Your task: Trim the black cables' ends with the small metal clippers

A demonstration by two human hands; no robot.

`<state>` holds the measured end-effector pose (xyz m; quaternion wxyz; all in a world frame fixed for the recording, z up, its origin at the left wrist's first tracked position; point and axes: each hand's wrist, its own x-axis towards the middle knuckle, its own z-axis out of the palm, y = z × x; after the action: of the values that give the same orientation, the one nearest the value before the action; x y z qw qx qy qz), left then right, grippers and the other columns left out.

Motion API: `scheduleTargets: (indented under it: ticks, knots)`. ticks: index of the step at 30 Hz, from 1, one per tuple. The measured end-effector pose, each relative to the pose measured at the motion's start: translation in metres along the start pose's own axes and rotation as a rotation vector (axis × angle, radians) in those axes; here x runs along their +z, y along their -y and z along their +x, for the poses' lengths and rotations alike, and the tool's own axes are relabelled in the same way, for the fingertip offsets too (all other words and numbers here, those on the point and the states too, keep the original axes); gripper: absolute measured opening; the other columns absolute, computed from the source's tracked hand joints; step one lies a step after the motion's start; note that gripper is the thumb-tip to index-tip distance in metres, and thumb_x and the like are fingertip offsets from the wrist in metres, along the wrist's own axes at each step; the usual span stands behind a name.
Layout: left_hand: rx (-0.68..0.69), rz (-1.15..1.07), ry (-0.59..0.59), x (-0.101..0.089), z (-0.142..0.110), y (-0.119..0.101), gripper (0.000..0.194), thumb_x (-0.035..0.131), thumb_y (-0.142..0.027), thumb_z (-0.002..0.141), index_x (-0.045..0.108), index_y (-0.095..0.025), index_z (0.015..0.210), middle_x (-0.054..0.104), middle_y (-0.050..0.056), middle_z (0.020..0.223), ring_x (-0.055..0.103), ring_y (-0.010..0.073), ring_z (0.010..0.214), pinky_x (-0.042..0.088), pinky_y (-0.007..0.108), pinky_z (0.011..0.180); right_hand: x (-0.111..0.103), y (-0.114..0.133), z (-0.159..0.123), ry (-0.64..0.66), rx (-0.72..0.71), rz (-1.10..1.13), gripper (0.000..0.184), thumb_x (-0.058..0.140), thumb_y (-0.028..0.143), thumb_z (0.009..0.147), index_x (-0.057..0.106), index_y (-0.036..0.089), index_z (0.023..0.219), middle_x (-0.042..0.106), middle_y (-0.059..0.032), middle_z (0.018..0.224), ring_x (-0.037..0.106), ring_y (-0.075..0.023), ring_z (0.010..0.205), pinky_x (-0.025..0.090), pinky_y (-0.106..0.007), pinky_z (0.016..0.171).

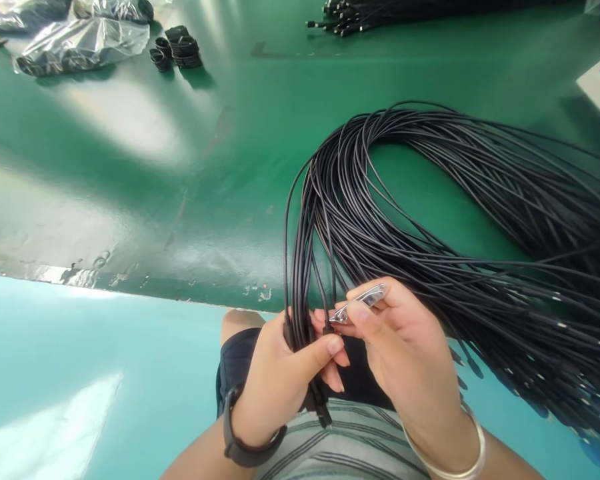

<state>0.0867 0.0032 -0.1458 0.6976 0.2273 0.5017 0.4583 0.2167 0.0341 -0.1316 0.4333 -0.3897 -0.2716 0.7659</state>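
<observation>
Fingers (pixel 333 345): left (pixel 275 393), one cable bundle (pixel 295 293); right (pixel 405 360), one nail clipper (pixel 357 303)

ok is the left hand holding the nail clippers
No, the right hand pinches the nail clippers, while the left hand grips a bunch of the black cables.

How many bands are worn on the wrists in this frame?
2: a black wristband on the left wrist and a silver bangle on the right wrist. Others could be hidden behind the wrists.
</observation>
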Motion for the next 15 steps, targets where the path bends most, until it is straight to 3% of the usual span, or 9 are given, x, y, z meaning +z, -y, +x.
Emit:
scheduleTargets:
  ticks: [5, 9, 12, 15]
  knots:
    - [-0.016, 0.005, 0.009, 0.000, 0.001, -0.001, 0.017, 0.074, -0.025, 0.079, 0.060, -0.015, 0.076, 0.070, 0.001, 0.060, 0.059, 0.0077, 0.039, 0.044, 0.015, 0.041, -0.003, -0.001, 0.003, -0.096, -0.031, -0.054, 0.011, 0.066, 0.029, 0.089, 0.057, 0.023, 0.087, 0.064, -0.0018, 0.078, 0.065, -0.0178, 0.063, 0.057, -0.031, 0.047]
    - [-0.078, 0.044, 0.018, 0.001, -0.003, -0.006, 0.017, 0.072, -0.028, 0.082, 0.063, -0.013, 0.081, 0.074, 0.004, 0.066, 0.062, 0.0085, 0.042, 0.047, 0.015, 0.043, -0.003, 0.004, 0.004, 0.072, 0.017, -0.071, 0.013, 0.063, 0.034, 0.090, 0.055, 0.024, 0.090, 0.063, -0.0003, 0.081, 0.057, -0.0135, 0.054, 0.054, -0.030, 0.043]
    - [-0.091, 0.047, -0.004, -0.001, -0.009, -0.009, 0.021, 0.060, -0.033, 0.092, 0.064, -0.013, 0.096, 0.077, 0.009, 0.090, 0.072, 0.0129, 0.061, 0.054, 0.018, 0.055, -0.005, 0.012, 0.000, 0.090, -0.007, -0.349, 0.010, 0.063, 0.031, 0.090, 0.057, 0.024, 0.089, 0.067, -0.0010, 0.089, 0.064, -0.0156, 0.074, 0.057, -0.030, 0.063]
    - [-0.094, 0.021, -0.034, -0.006, -0.014, -0.011, 0.026, 0.055, -0.033, 0.095, 0.051, -0.019, 0.117, 0.076, 0.009, 0.104, 0.075, 0.0172, 0.078, 0.058, 0.023, 0.064, -0.011, 0.022, -0.005, -0.048, -0.192, -0.834, 0.002, 0.060, 0.025, 0.091, 0.059, 0.026, 0.092, 0.068, -0.0005, 0.094, 0.066, -0.0187, 0.092, 0.054, -0.030, 0.076]
